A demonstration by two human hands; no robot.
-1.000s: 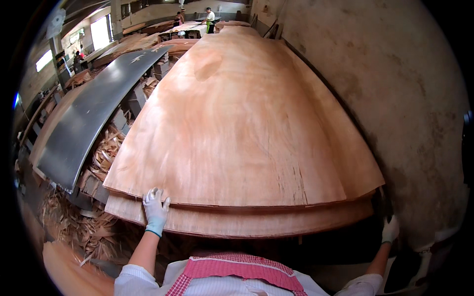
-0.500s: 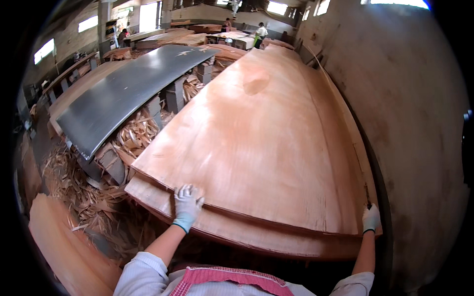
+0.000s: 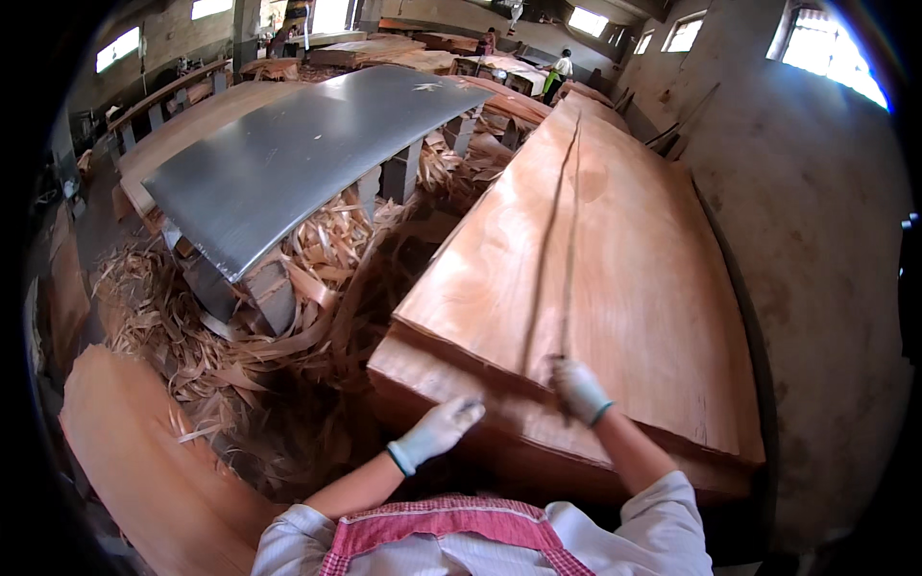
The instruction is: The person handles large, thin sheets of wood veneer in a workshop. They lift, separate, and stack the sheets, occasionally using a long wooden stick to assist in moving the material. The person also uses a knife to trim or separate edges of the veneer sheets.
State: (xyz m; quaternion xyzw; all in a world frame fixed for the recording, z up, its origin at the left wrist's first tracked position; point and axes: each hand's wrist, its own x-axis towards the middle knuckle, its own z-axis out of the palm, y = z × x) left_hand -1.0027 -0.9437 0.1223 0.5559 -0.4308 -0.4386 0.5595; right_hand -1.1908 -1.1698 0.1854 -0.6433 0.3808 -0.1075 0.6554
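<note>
A tall stack of wide, reddish-tan wood veneer sheets (image 3: 663, 317) runs away from me, its top sheets set back from the near edge of those below. My right hand (image 3: 582, 392), in a white glove with a green cuff, is closed over the near part of the top sheet. From it a long, narrow, dark-edged veneer strip (image 3: 549, 254) stretches far along the stack. My left hand (image 3: 437, 437), gloved alike, is at the stack's near left edge, fingers curled inward. What its fingers hold, if anything, is too unclear to tell.
On the left, a dark, glossy panel (image 3: 317, 144) rests on blocks above heaps of veneer scraps (image 3: 173, 326). A loose curved sheet (image 3: 144, 461) stands at the lower left. A wall (image 3: 816, 259) closes off the right. A person (image 3: 560, 72) is far off among other stacks.
My right hand has moved left from the stack's right edge, and the strip now crosses the top sheet. The left hand has come off the upper sheet's edge and curled. The view has turned.
</note>
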